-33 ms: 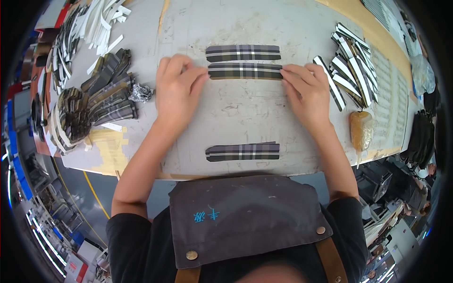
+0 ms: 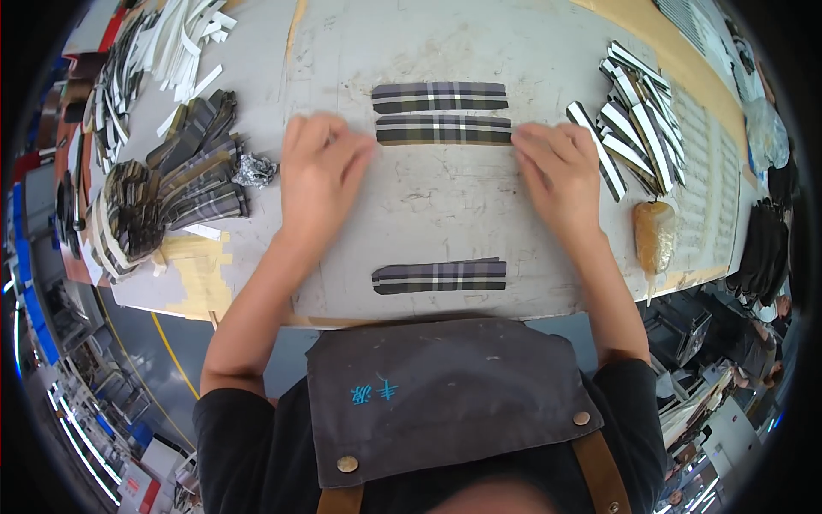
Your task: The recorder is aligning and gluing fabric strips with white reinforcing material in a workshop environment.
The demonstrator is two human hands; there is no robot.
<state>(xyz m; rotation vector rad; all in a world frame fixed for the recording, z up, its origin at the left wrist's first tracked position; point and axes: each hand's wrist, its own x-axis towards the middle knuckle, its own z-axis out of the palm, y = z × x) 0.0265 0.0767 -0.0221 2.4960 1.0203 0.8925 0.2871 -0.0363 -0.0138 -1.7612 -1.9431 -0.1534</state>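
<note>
In the middle of the table, two plaid fabric strips lie flat one above the other, a far strip [image 2: 440, 98] and a nearer strip [image 2: 443, 130]. My left hand [image 2: 319, 167], a little blurred, is just left of the nearer strip, its thumb and forefinger together and apart from the cloth. At the same strip's right end, my right hand [image 2: 562, 171] has thumb and fingers pinched at the edge of the cloth. Closer to me lies a small stack of plaid strips [image 2: 440, 277], slightly fanned.
Bundled plaid strips [image 2: 205, 176] lie on the left beside a crumpled foil ball [image 2: 255, 170]. White strips [image 2: 181, 43] are heaped at the far left. To the right are white-and-dark strips [image 2: 640, 128] and an amber lump in clear wrapping [image 2: 654, 231]. The table's front edge [image 2: 342, 322] runs before my apron.
My left hand has drawn slightly left, off the end of the nearer strip. My right hand has barely shifted, and the strips lie almost as before.
</note>
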